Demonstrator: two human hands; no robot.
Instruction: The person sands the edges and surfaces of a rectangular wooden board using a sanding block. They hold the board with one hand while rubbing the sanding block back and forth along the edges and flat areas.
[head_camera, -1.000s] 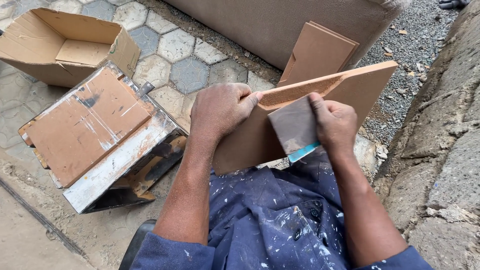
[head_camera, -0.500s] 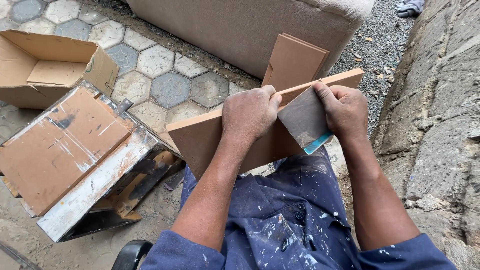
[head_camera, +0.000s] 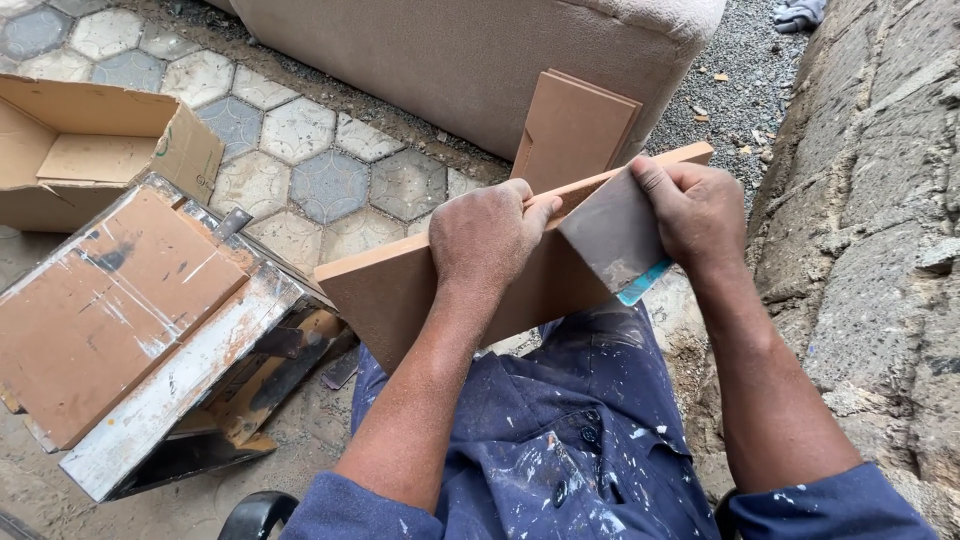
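Note:
A long brown board (head_camera: 400, 285) rests edge-up across my lap, running from lower left to upper right. My left hand (head_camera: 485, 235) grips its top edge near the middle. My right hand (head_camera: 695, 210) presses a grey sheet of sandpaper (head_camera: 610, 240) with a blue underside against the board's near face and upper edge. My paint-spattered blue trousers (head_camera: 570, 440) are below it.
A second brown panel (head_camera: 575, 125) leans against a beige upholstered block (head_camera: 480, 50) ahead. A paint-stained wooden stool with a brown top (head_camera: 130, 320) stands at left, an open cardboard box (head_camera: 90, 150) behind it. A rough stone wall (head_camera: 880, 220) runs along the right. Hexagonal paving covers the ground.
The camera view shifted, so the board and both hands sit higher and further right in the picture. My right hand with the sandpaper has slid slightly up along the board's edge.

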